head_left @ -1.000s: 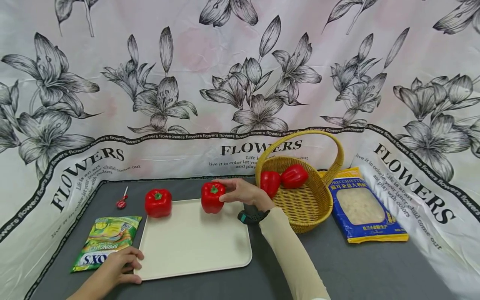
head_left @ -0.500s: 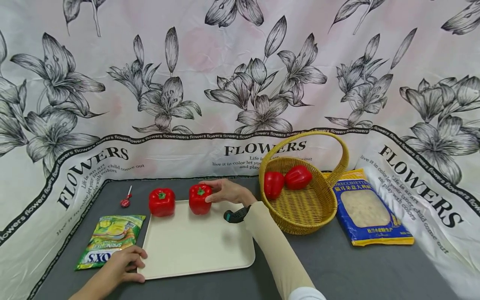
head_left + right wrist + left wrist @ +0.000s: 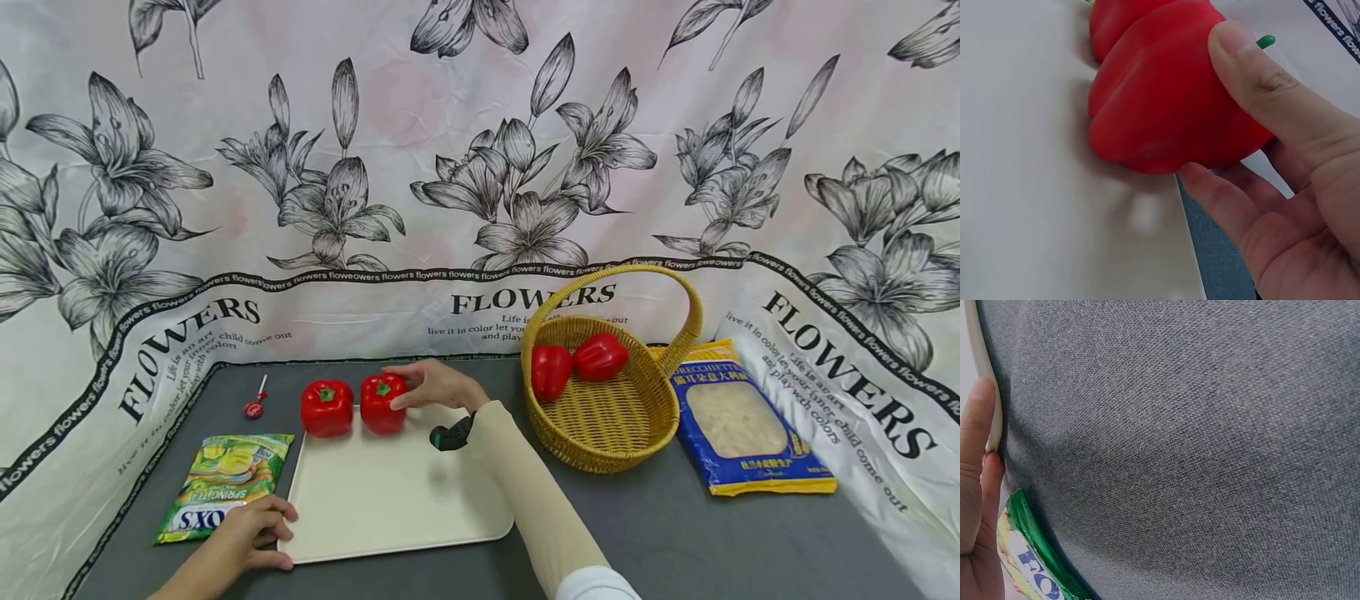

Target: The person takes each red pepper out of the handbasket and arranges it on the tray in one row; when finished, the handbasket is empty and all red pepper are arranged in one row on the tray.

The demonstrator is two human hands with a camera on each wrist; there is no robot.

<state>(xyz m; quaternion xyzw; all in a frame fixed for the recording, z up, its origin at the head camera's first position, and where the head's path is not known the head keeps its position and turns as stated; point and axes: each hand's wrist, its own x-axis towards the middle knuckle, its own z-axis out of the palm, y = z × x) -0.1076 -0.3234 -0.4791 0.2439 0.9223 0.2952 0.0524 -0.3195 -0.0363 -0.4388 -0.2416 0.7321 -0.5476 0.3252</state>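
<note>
My right hand (image 3: 438,387) grips a red bell pepper (image 3: 1160,94) with a green stem, at the far edge of the cream tray (image 3: 397,508). The thumb lies on one side of it and the fingers curl under the other in the right wrist view. Just left of it, a second red bell pepper (image 3: 326,408) stands at the tray's far left corner. My left hand (image 3: 255,533) pinches the tray's near left corner; the left wrist view shows the thumb on the rim (image 3: 982,356). Two more red peppers (image 3: 600,357) lie in the yellow wicker basket (image 3: 577,454).
A green snack packet (image 3: 225,483) lies left of the tray, close to my left hand. Behind it is a red lollipop (image 3: 254,408). Right of the basket rests a blue and yellow pasta bag (image 3: 738,425). A flower-print cloth (image 3: 390,208) hangs behind the grey table (image 3: 675,542).
My right hand has carried its pepper leftward along the tray's far edge, close to the other pepper. The left hand stays at the tray's corner. The head view has shifted slightly.
</note>
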